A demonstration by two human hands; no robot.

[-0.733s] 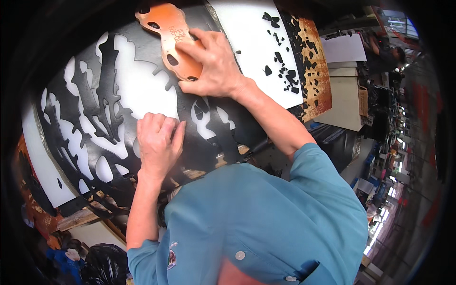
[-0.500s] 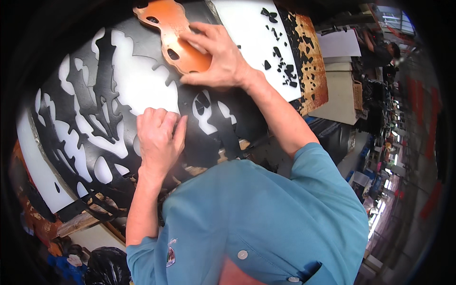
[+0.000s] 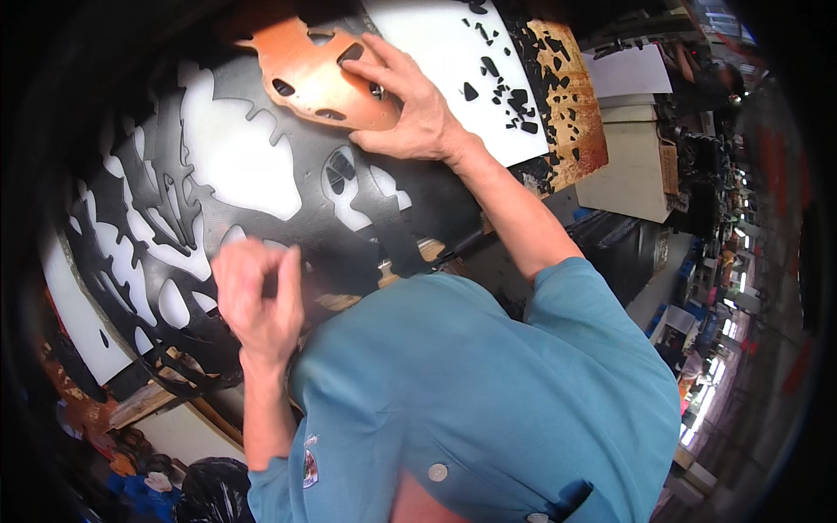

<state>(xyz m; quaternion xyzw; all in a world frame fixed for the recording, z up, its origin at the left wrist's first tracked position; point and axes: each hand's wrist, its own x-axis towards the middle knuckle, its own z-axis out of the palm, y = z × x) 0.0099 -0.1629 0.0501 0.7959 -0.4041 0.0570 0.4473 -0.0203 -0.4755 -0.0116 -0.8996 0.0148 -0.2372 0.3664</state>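
My right hand (image 3: 410, 105) holds an orange cutting die (image 3: 324, 78) by its right side, thumb at the lower edge and fingers over the top face. The die has several dark holes and lies over the far part of a black sheet (image 3: 253, 135) with many shapes cut out of it. My left hand (image 3: 260, 301) is closed with curled fingers above the near part of the sheet. Motion blurs its fingertips, and what they hold, if anything, is hidden. White board (image 3: 248, 179) shows through the cutouts, a large one lying between my hands.
To the right, a white board (image 3: 445, 52) carries scattered black scraps (image 3: 520, 103), beside a rusty brown plate (image 3: 571, 105) strewn with more. A pale cabinet (image 3: 623, 166) stands beyond. At the lower left are a wooden strip (image 3: 144, 405) and a black plastic bag (image 3: 214, 492).
The orange die has turned, showing a broader face with more holes. My left hand has moved left and closer to my body. The view has shifted slightly.
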